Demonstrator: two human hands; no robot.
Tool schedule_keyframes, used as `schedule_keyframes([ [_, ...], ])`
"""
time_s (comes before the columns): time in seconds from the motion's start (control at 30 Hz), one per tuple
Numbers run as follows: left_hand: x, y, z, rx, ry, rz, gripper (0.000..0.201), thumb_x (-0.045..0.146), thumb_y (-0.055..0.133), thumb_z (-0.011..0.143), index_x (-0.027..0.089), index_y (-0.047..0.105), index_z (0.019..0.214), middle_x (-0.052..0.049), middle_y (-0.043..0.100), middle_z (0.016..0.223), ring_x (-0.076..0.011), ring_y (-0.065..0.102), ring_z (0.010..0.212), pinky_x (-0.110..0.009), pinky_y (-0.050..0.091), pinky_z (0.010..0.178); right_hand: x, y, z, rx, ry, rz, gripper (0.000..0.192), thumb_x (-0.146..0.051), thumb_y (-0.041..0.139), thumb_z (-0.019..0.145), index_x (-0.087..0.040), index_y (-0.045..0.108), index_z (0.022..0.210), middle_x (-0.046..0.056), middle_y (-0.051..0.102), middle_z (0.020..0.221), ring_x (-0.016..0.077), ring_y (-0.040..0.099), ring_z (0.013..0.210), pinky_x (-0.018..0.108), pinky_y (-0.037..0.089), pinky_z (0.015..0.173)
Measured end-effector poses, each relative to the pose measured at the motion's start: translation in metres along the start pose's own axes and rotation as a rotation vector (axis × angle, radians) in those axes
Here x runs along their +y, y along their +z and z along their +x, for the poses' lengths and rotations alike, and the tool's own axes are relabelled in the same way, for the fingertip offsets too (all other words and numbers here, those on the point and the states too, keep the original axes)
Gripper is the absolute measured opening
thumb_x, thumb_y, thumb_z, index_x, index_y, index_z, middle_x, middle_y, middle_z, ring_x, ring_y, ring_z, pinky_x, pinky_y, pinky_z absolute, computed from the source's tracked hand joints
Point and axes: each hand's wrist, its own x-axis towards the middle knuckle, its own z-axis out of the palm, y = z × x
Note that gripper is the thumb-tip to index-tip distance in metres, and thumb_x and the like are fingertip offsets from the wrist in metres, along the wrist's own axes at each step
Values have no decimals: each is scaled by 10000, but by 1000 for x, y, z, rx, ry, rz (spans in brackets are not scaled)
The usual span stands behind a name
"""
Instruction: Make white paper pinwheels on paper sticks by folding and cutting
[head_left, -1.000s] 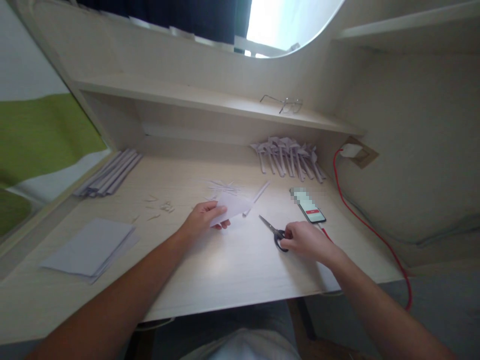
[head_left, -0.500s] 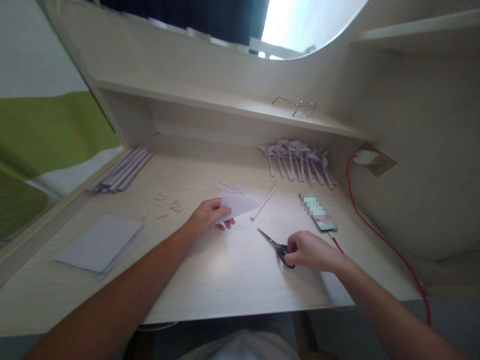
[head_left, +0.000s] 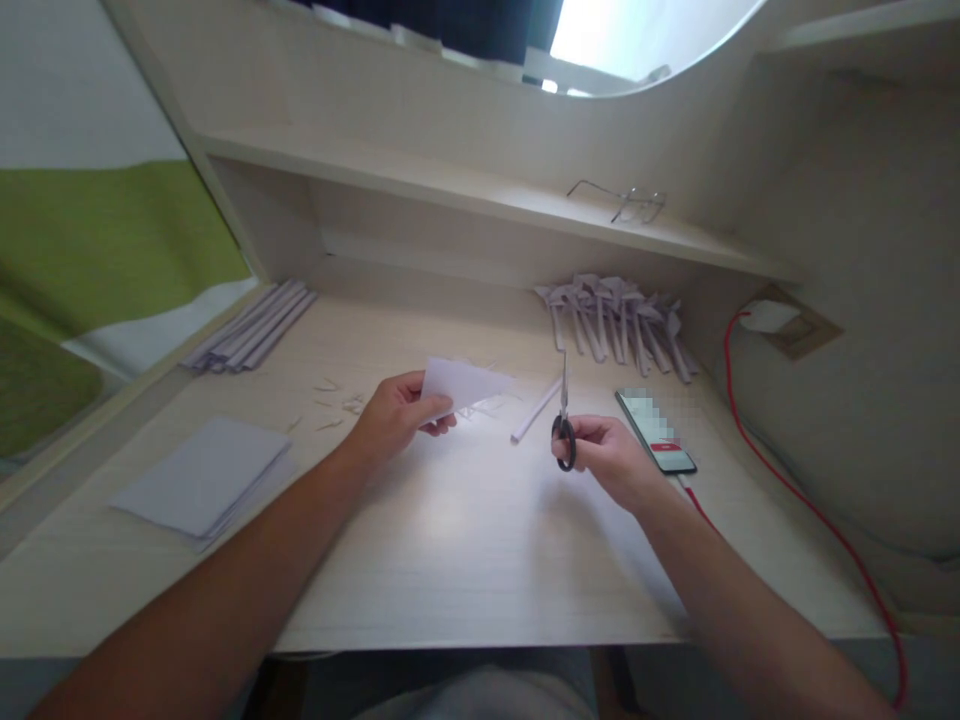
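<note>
Between the thumb and fingers of my left hand (head_left: 409, 415) is a folded piece of white paper (head_left: 463, 386) that narrows to a point on the right. My right hand (head_left: 604, 450) grips black-handled scissors (head_left: 564, 425) above the desk, their blades together and pointing away from me. Between the hands a rolled paper tube (head_left: 535, 412) lies on the desk, its far end behind the scissors. Thin paper strips (head_left: 484, 408) lie behind the held paper, which partly hides them. Small paper scraps (head_left: 352, 404) are scattered left of my left hand.
A stack of white paper (head_left: 206, 478) lies on the desk's left, with paper tubes (head_left: 251, 325) piled behind it. Several paper pinwheel-like pieces (head_left: 615, 310) stand at the back right. A phone (head_left: 656, 430) with a red cable (head_left: 795, 480) lies right. Glasses (head_left: 637, 205) rest on the shelf.
My right hand has lifted the scissors off the desk and turned their blades to point away from me. My left hand still holds the paper. The view has shifted slightly.
</note>
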Motion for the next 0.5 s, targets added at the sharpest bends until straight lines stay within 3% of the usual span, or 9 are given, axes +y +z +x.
schedule_keyframes([
  [0.23,1,2,-1,-13,-9,52,202,332,739,702,147,708,776,-14,703,625,-146,613,555,-267,497,558,-2,9,4,-27,53,115,355,-367,880,644,-178,581,632,-62,459,587,92,359,562,254,278,551],
  [0.4,7,3,-4,-13,-9,100,154,306,740,690,158,710,720,1,681,584,-134,584,531,-250,476,539,-6,4,-4,-91,13,49,316,-241,852,618,-181,719,898,-1,592,840,121,473,684,247,354,595],
  [0.5,10,1,-6,-9,11,140,130,289,759,699,170,723,661,0,686,575,-130,581,527,-246,470,545,-11,2,-7,-68,-9,-49,229,-212,815,634,-186,742,849,20,621,921,130,509,723,256,394,629],
])
